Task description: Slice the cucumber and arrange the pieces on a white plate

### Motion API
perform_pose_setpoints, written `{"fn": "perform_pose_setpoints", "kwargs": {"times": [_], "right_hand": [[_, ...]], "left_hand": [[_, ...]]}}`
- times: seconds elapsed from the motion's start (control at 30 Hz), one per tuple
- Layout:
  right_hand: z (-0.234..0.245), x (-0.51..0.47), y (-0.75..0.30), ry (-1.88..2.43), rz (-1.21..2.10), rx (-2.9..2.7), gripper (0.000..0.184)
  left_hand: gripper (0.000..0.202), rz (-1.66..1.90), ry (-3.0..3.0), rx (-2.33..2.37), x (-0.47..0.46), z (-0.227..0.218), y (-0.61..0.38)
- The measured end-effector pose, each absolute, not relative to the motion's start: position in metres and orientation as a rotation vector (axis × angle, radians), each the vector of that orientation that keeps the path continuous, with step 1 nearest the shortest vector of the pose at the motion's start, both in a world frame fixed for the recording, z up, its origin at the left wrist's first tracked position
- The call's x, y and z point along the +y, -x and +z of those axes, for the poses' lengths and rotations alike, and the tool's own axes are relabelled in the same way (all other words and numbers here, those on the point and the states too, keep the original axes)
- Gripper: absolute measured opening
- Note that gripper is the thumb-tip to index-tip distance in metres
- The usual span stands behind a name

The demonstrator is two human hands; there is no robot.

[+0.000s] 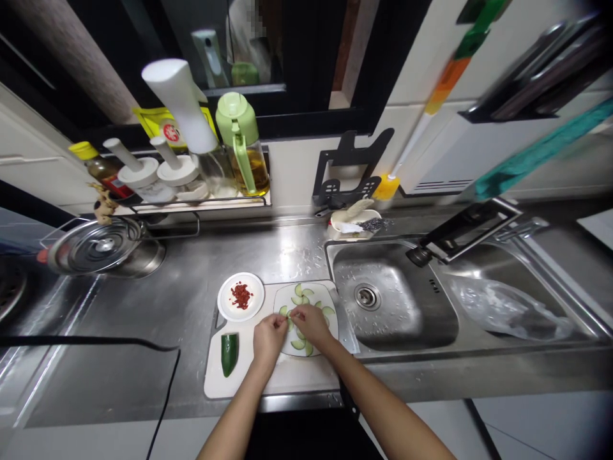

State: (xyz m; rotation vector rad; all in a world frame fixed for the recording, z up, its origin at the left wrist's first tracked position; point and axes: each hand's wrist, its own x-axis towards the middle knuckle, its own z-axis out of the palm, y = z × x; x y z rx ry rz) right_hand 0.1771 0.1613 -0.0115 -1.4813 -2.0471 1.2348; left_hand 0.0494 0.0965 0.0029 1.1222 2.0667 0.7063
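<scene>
My left hand (269, 340) and my right hand (311, 327) meet over a square white plate (313, 295), fingertips pinched and close together. A bit of pale green cucumber slice (289, 317) shows between them; the fingers cover most of it. Other thin cucumber slices (301, 344) with green skin edges lie around the plate in small fans. The plate rests on a white cutting board (282, 378). Left of my left hand, a dark green cut piece of cucumber (230, 354) lies on the board. Behind it, a round white dish (228, 308) holds chopped red bits (241, 295).
A steel sink (397, 306) adjoins the board on the right, with a black faucet (426, 246) and a plastic bag (507, 310). A lidded pot (103, 246) stands left. Behind are an oil bottle (244, 147) and seasoning jars (143, 179). A black cable (96, 340) crosses the left.
</scene>
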Motion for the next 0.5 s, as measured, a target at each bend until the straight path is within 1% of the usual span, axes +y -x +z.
{"fn": "perform_pose_setpoints", "kwargs": {"times": [0.5], "right_hand": [[-0.0129,0.1558,-0.175,1.395,1.174,-2.123,0.02]], "left_hand": [[0.014,0.673,-1.143,2.099,0.0959,-0.0053,-0.05]]}}
